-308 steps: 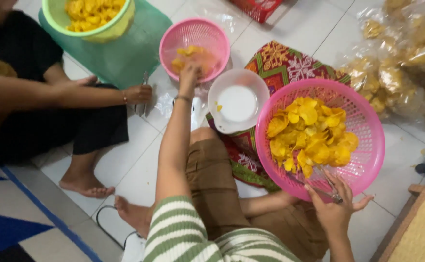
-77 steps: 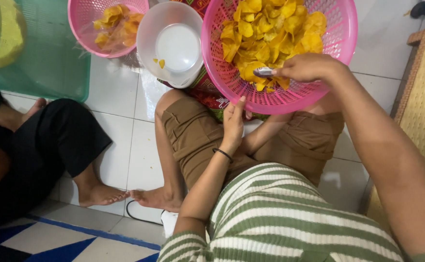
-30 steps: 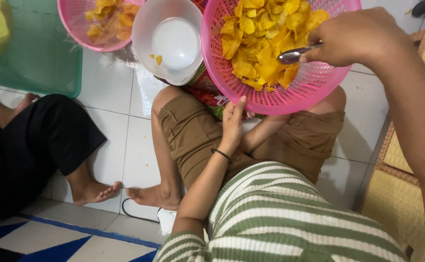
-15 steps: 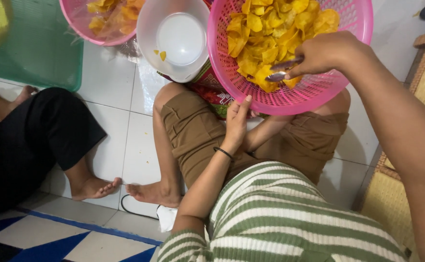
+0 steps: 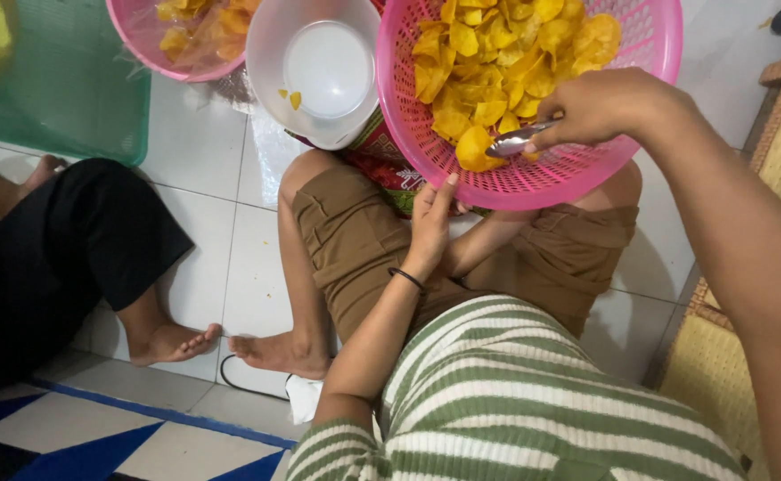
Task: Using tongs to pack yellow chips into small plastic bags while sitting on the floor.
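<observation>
Right hand (image 5: 609, 107) grips spoon (image 5: 517, 141) in chips (image 5: 497, 71); left hand (image 5: 432, 218), fingers loose, steadies basket (image 5: 533, 183). Basket nearly full; much left.

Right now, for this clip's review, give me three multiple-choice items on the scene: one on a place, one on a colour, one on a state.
1. Where is the left hand?
A. on the near rim of the big basket
B. inside the white bowl
C. flat on the floor

2. What colour is the big basket?
A. green
B. pink
C. white

3. What is the right hand doing?
A. hanging open and empty
B. holding a metal spoon among the yellow chips
C. gripping the white bowl

Answers:
1. A, the fingers lie against the basket's near edge, above the knee.
2. B, its mesh wall is pink all round.
3. B, the fingers are closed on the spoon's handle, its bowl lying on the chips.
</observation>
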